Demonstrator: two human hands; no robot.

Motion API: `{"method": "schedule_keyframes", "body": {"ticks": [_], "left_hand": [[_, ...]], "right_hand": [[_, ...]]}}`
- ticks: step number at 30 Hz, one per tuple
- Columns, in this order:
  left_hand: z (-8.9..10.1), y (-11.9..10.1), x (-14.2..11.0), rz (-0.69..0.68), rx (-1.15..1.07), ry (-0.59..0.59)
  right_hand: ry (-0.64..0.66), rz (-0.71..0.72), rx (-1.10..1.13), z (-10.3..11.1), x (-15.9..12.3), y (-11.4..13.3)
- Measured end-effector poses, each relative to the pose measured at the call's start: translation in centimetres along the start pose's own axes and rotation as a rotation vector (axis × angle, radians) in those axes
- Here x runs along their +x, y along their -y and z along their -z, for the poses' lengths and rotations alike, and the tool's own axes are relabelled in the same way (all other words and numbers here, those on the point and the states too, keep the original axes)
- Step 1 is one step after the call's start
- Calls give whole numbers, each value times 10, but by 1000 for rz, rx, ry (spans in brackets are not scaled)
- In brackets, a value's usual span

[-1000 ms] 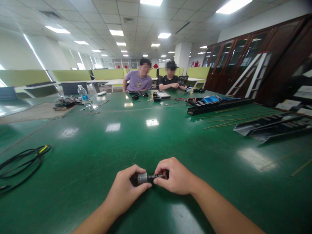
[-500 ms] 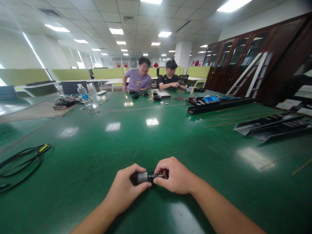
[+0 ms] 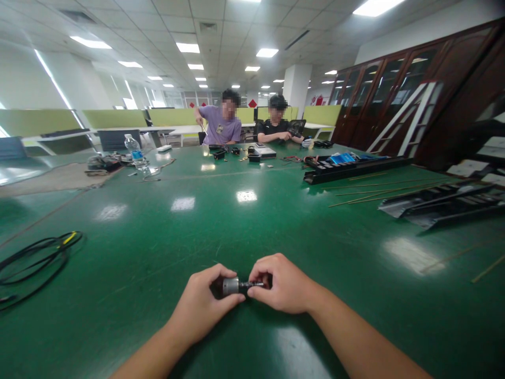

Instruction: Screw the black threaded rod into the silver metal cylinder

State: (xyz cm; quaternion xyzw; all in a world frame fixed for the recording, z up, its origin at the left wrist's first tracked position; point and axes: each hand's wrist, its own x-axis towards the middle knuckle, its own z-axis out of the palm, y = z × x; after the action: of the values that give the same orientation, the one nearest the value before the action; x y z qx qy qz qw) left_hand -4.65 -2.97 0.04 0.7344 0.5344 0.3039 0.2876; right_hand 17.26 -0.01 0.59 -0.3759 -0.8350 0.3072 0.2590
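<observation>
Head view, live: bare left hand [image 3: 203, 301] clamped around a small silver metal cylinder [image 3: 230, 286], right hand [image 3: 282, 284] pinching its thin dark shaft [image 3: 254, 285], over the glossy green bench [image 3: 158, 231]!

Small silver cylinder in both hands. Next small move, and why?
I'd probably hold the silver cylinder steady in the left hand and gently twist the dark shaft with the right hand: the left hand wraps the cylinder, and the right hand pinches the shaft's far end.
</observation>
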Motion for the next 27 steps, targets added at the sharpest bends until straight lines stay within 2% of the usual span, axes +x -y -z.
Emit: {"method": "schedule_keyframes", "body": {"ticks": [27], "left_hand": [[1, -3, -1, 0, -4, 11]], "right_hand": [[12, 7, -10, 0, 0, -1]]}}
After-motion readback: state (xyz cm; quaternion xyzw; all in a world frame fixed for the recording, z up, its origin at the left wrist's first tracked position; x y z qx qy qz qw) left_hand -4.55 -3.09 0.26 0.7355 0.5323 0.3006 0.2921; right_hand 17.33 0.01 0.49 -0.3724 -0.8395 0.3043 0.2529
